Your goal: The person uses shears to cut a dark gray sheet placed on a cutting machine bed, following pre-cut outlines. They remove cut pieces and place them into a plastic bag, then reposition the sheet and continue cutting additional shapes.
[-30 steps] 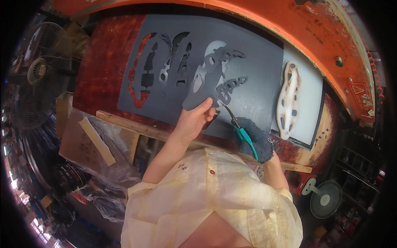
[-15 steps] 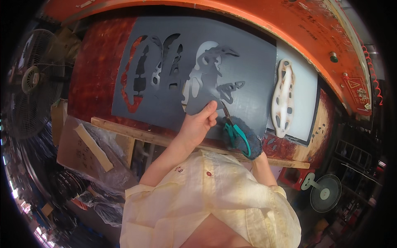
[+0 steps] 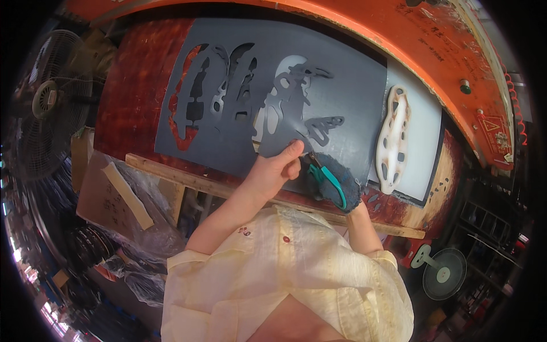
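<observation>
A thin dark grey sheet (image 3: 359, 85) with several curved cut-outs lies across the work table. My bare left hand (image 3: 273, 174) pinches a loose, partly cut flap of it between thumb and fingers near the front edge. The narrow cut piece (image 3: 325, 128) sticks out right of my thumb. My right hand (image 3: 346, 174), in a dark blue-grey knit glove, is closed on scissors with teal handles (image 3: 336, 187). Their short visible metal part points up and left, close to the flap; I cannot tell whether the blades touch it. White material shows through the openings beyond the flap.
Right of the sheet, a long pale form with holes (image 3: 386, 137) rests on a white board (image 3: 419, 151). An orange machine frame (image 3: 439, 51) arches over the far side. A wooden rail (image 3: 165, 174) runs along the front edge. Fans stand left (image 3: 48, 102) and right (image 3: 444, 273).
The scissors have tilted and less of their blades shows; my gloved hand has shifted slightly up toward the flap. My left hand keeps its pinch. The whole view has shifted slightly.
</observation>
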Demonstrator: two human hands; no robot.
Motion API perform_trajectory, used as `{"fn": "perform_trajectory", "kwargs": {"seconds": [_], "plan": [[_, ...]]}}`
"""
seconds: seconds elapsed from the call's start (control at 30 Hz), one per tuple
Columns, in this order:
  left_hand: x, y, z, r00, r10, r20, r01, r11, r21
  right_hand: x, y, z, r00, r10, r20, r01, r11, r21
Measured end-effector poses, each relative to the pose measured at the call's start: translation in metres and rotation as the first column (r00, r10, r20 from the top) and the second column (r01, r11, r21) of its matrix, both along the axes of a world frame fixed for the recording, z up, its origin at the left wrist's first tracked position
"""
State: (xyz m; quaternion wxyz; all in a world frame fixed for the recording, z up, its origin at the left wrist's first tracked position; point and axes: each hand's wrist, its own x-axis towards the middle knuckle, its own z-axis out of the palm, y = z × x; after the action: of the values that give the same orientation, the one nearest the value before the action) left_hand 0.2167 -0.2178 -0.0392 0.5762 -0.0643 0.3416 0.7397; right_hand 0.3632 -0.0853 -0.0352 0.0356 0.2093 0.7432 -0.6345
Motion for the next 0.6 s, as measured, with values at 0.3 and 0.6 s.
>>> {"fn": "perform_trajectory", "kwargs": {"seconds": [0.3,0.6], "plan": [[-0.011,-0.021,0.019,0.916,0.243,-0.319,-0.288,0.953,-0.100,-0.011,-0.019,0.011,0.999,-0.032,-0.015,0.031,0.999,-0.029],[-0.027,-0.029,0.008,0.944,-0.001,-0.330,-0.060,0.983,-0.174,-0.001,-0.021,-0.007,0.991,-0.074,-0.114,-0.038,0.656,-0.754]]}}
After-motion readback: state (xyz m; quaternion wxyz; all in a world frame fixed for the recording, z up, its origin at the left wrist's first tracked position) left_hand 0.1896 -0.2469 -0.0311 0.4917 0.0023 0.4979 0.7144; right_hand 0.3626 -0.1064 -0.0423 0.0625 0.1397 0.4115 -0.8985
